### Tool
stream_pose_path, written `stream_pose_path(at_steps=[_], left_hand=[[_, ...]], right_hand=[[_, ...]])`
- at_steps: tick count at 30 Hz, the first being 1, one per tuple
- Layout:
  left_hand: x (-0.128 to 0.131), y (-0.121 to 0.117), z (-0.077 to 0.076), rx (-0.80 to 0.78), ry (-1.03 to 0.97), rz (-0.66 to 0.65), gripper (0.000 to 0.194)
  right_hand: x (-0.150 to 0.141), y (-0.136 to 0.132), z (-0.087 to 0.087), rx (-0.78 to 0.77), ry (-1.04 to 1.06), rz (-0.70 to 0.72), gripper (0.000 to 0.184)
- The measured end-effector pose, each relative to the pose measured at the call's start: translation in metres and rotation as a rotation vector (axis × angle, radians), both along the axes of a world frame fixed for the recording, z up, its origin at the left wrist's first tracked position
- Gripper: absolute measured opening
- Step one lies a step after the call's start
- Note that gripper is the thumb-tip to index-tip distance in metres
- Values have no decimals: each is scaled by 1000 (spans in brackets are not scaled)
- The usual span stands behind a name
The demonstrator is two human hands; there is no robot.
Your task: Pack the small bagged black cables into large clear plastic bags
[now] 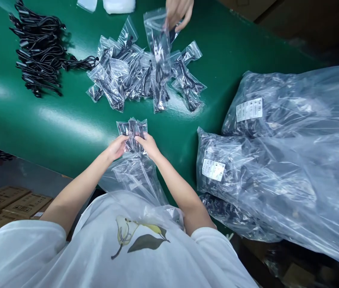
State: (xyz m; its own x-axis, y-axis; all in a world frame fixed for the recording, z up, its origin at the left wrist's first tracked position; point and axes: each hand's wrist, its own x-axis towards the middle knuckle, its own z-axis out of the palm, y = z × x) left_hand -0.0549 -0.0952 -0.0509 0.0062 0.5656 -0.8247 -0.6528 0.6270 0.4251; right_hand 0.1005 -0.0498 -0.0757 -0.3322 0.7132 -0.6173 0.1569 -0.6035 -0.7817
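Observation:
Between my two hands is a small bundle of clear zip bags with black cables point(132, 130) inside. My left hand point(118, 147) grips its left side, thumb on top. On the right side my right hand point(148, 146) closes around the same bundle, thumb also on top. Just below, against my shirt, lies a large clear plastic bag point(136, 176); what it holds is hard to make out. Beyond my hands spreads a pile of bagged cables point(133, 74) on the green table point(67, 124).
Another person's hand point(180, 14) holds a zip bag over the pile. Loose black cables point(39, 48) are heaped at the far left. Big filled plastic bags point(247, 160) with labels crowd the right side. Cardboard boxes point(22, 204) stand below the table at left.

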Motion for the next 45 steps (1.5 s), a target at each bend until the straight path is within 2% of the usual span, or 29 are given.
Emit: stream_pose_path(at_steps=[3, 6, 9, 13, 16, 18, 20, 22, 24, 27, 31, 34, 36, 40, 45], left_hand=[[11, -1, 1, 25, -62, -14, 27], [18, -2, 2, 50, -95, -70, 38], [20, -4, 2, 74, -137, -107, 47], [16, -7, 0, 19, -115, -225, 40], [11, -6, 0, -39, -42, -239, 38], [7, -4, 1, -55, 17, -181, 37], [2, -3, 2, -61, 55, -148, 36], [-4, -3, 0, -73, 85, -133, 35], [-11, -4, -5, -101, 118, -115, 36], [-20, -7, -17, -134, 149, -47, 38], [-30, -11, -33, -126, 85, 3, 38], [-34, -12, -40, -108, 43, -21, 39], [-34, -12, -42, -93, 19, -33, 41], [-31, -11, -39, -76, 14, -48, 42], [-28, -12, -27, -35, 27, -79, 46]], right_hand=[[-2, -10, 5, 63, -150, 62, 32], [-2, -14, 11, 167, -349, 260, 35], [-1, -11, 22, 267, -459, 423, 42], [4, 9, 45, 509, -705, 687, 60], [9, 46, 56, 603, -724, 773, 61], [13, 84, 55, 767, -763, 737, 45], [16, 127, 46, 1011, -785, 716, 34], [17, 167, 31, 1195, -725, 803, 44], [18, 199, 17, 1278, -673, 917, 45], [26, 224, 4, 1343, -665, 1017, 40], [52, 224, 1, 1405, -609, 1144, 39], [74, 213, -1, 1350, -623, 1293, 40], [83, 206, -2, 1320, -671, 1336, 43], [93, 194, -5, 1286, -782, 1310, 43], [97, 164, -5, 1182, -730, 1131, 34]])
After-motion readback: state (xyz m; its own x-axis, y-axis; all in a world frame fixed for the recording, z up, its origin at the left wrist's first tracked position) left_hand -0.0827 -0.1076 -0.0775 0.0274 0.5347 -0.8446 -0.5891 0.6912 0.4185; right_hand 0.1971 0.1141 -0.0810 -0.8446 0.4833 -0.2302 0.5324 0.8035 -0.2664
